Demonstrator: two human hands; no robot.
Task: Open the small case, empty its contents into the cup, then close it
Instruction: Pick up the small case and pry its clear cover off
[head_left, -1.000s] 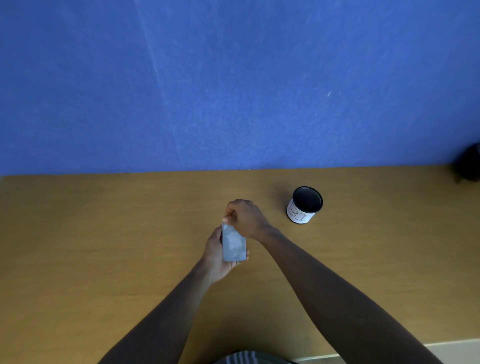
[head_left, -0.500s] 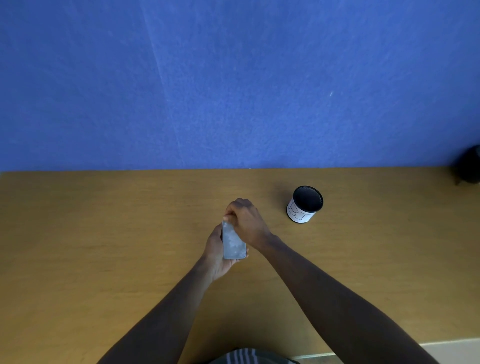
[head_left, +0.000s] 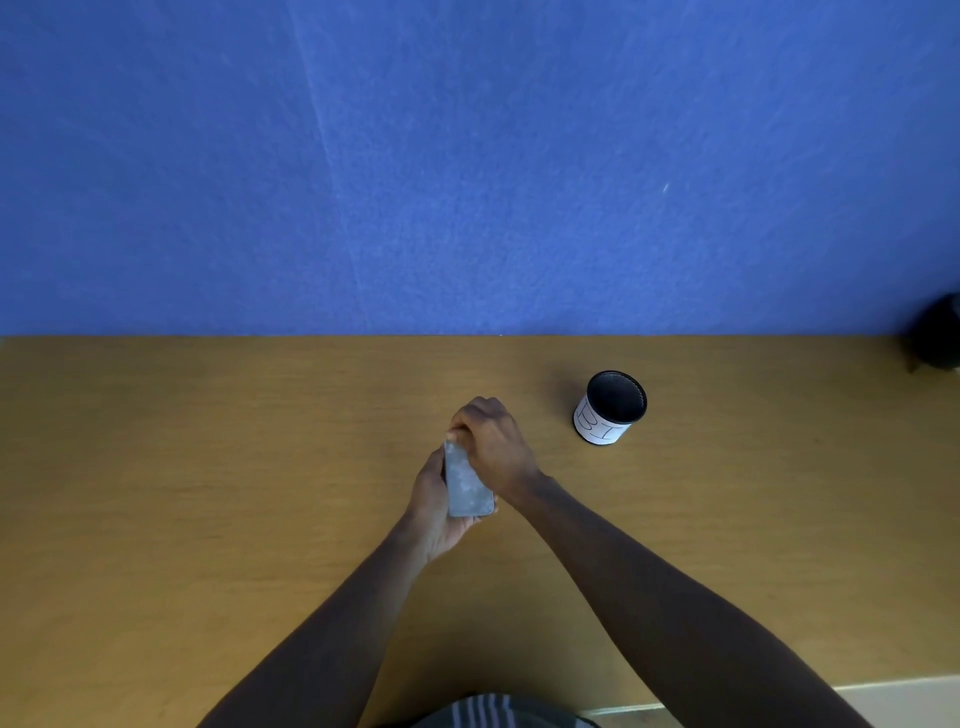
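Head view: both hands' grip holds shut case (head_left: 466, 480); cup (head_left: 611, 408) interior dark

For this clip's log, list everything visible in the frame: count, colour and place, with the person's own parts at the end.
small case: one, grey, held above the table's middle, between both hands
cup: one, black inside, white handwritten label, upright on the table, right of the hands
table: one, yellow-brown wood, across the lower half
wall: one, blue, behind the table
dark object: one, black, far right edge, cut off, unidentifiable
striped garment: one, grey and white, bottom edge
left hand: one, cradles the case
right hand: one, grips the case's far end
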